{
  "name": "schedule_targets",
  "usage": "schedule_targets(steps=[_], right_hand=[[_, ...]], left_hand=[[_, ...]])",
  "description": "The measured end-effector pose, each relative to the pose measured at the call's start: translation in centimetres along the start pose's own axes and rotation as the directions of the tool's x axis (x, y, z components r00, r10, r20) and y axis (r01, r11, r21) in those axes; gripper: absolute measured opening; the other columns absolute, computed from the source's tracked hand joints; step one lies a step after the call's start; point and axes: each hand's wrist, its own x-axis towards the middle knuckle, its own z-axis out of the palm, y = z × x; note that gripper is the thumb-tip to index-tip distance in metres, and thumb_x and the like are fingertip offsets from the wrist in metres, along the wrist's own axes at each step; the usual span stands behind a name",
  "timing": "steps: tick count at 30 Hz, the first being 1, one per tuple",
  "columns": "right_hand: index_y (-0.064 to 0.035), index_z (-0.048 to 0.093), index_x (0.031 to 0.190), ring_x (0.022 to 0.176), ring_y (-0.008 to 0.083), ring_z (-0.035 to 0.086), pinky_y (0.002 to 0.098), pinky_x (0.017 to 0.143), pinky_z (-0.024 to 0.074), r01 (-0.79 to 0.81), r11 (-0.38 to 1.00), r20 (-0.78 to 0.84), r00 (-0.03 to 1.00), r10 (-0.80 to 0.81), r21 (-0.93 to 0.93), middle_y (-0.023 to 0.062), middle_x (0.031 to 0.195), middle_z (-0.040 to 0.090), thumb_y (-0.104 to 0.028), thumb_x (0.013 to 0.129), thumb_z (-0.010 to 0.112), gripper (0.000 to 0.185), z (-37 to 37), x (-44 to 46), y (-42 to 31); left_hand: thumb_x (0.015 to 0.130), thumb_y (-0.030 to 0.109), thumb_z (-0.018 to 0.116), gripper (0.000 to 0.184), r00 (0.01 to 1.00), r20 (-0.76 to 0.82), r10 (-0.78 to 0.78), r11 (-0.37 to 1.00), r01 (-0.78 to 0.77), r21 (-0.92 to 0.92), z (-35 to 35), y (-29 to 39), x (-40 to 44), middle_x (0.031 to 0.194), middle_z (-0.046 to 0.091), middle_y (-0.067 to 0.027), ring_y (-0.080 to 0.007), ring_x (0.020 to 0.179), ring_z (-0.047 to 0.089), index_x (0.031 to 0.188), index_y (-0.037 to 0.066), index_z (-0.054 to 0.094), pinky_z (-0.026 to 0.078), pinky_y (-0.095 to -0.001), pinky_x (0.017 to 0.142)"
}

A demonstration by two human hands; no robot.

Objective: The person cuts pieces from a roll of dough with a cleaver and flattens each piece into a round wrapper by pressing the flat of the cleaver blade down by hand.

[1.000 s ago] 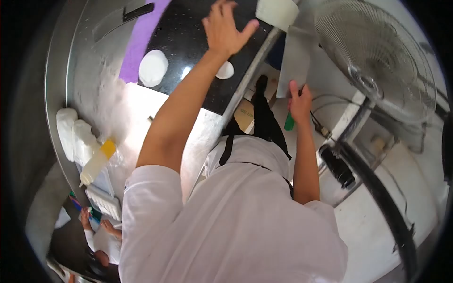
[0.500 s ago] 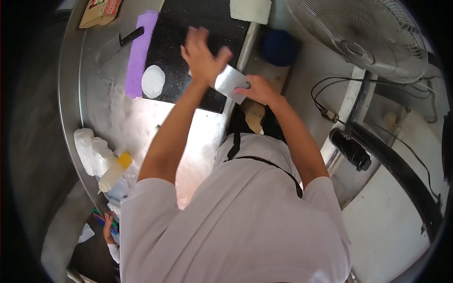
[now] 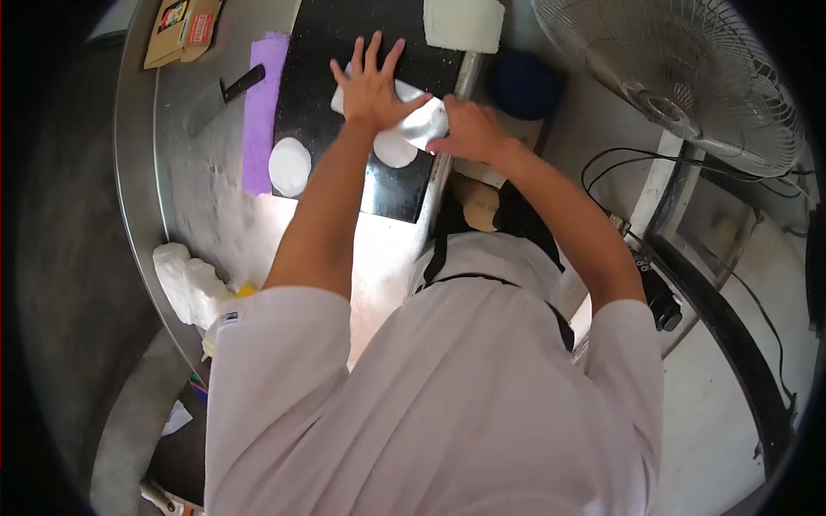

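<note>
My left hand [image 3: 370,96] lies flat on the broad metal blade [image 3: 420,123], fingers spread and pointing away from me. In my right hand [image 3: 473,129] is the near end of this bladed tool; its handle is hidden by my fingers. The blade rests over the black board [image 3: 314,82]. One white round disc [image 3: 396,150] lies just below the blade, and another [image 3: 290,167] is near the board's left corner. Whatever is under the blade is hidden.
Left of the board are a purple cloth [image 3: 261,129] and a black-handled cleaver [image 3: 225,99]. A cardboard box [image 3: 185,33] is at upper left, a whitish folded cloth [image 3: 465,24] at the board's far right. Plastic-wrapped items [image 3: 189,282] lie lower left; a fan [image 3: 680,86] stands right.
My right hand has brought the blade from the right side onto the board. My left hand has come down onto it and spread flat. The disc near my left hand shows again.
</note>
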Motion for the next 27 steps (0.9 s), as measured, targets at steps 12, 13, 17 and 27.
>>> schedule_targets(steps=[12, 13, 17, 27], right_hand=[[0.0031, 0.055, 0.113, 0.086, 0.0479, 0.071, 0.0536, 0.08, 0.056, -0.064, 0.995, 0.023, 0.998, 0.063, 0.072, 0.0264, 0.088, 0.071, -0.054, 0.075, 0.085, 0.075, 3.1, -3.6, 0.6], [0.0036, 0.056, 0.112, 0.086, 0.0473, 0.072, 0.0522, 0.078, 0.0566, 0.002, 0.994, -0.027, 1.0, 0.001, 0.114, 0.0266, 0.087, 0.071, -0.054, 0.074, 0.086, 0.075, 2.8, -2.3, 1.3], [0.0055, 0.058, 0.107, 0.086, 0.0469, 0.072, 0.0492, 0.077, 0.058, 0.004, 1.0, 0.007, 1.0, -0.004, 0.026, 0.0288, 0.087, 0.071, -0.048, 0.069, 0.09, 0.073, 0.8, -0.5, 0.0], [0.0044, 0.056, 0.115, 0.096, 0.0441, 0.072, 0.0507, 0.084, 0.0577, -0.024, 0.996, -0.033, 0.999, 0.027, 0.081, 0.0274, 0.099, 0.072, -0.048, 0.067, 0.092, 0.079, 2.4, -1.7, 1.1]], left_hand=[[0.068, 0.082, 0.067, 0.105, 0.983, 0.131, 0.13, 0.991, -0.126, -0.043, -0.8, 1.8, -2.6, 0.17, 0.026, -0.0066, -0.0376, 0.157, 0.02, 0.159, 0.035, 0.041, 0.015, -0.0825, 0.108], [0.067, 0.08, 0.071, 0.109, 0.989, 0.076, 0.126, 0.991, -0.123, -0.048, -0.3, 1.2, -1.7, 0.17, 0.026, -0.0067, -0.0375, 0.156, 0.021, 0.16, 0.037, 0.036, 0.016, -0.0816, 0.11], [0.069, 0.081, 0.071, 0.112, 0.992, 0.044, 0.115, 0.993, -0.114, -0.017, -0.5, 0.1, -0.7, 0.172, 0.021, -0.0078, -0.0371, 0.157, 0.019, 0.163, 0.037, 0.027, 0.017, -0.0806, 0.112], [0.068, 0.086, 0.066, 0.11, 0.986, 0.004, 0.169, 0.98, -0.168, -0.108, 0.0, 0.8, -0.5, 0.171, 0.022, -0.0081, -0.0425, 0.156, 0.02, 0.162, 0.039, 0.032, 0.015, -0.0871, 0.105]])
